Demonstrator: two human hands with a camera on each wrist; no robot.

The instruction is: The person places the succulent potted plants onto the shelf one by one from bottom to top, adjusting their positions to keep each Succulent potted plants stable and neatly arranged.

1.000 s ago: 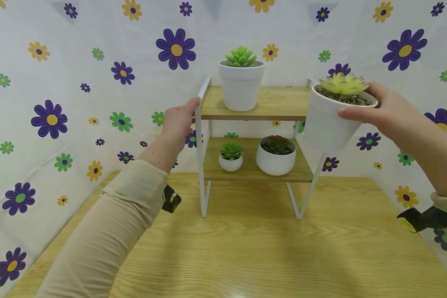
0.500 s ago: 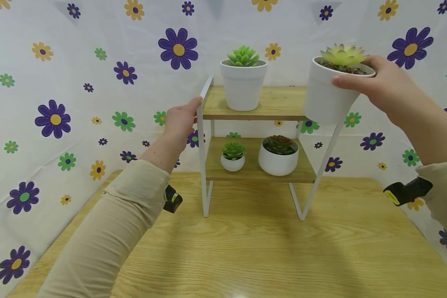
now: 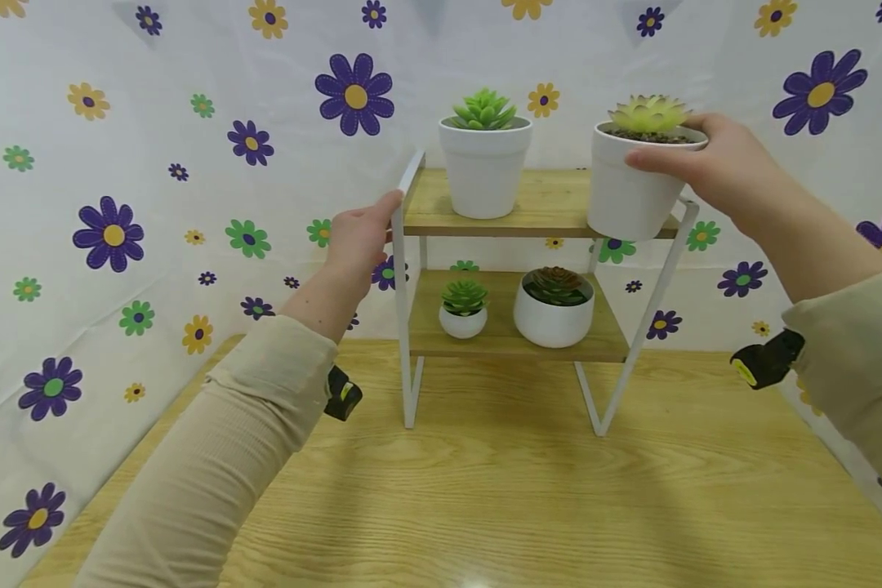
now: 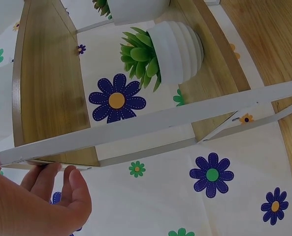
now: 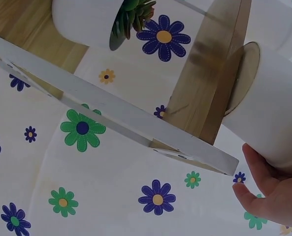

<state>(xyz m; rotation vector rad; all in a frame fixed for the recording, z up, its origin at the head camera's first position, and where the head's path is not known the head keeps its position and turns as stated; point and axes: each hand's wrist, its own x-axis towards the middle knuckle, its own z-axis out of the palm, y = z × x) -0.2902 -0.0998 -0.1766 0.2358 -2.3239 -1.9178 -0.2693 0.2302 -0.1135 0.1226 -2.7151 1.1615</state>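
Note:
In the head view my right hand holds a potted succulent by its rim, thumb on the near side. Yellow-green leaves top this tall white pot, which overlaps the right end of the two-tier shelf's upper board. From the right wrist view, the white pot shows its underside close over the board's edge. My left hand grips the upper left corner of the shelf's white metal frame. A bright green succulent in a white pot stands upright on the upper board, left of the held one.
On the lower board stand a small round white pot with a green succulent and a wider white bowl pot with a dark reddish one. The shelf stands on a wood-grain table before a flower-patterned backdrop.
My right hand has carried the potted succulent left, first raising it and then lowering it over the upper board, and the pot is more upright. My left hand stays on the frame.

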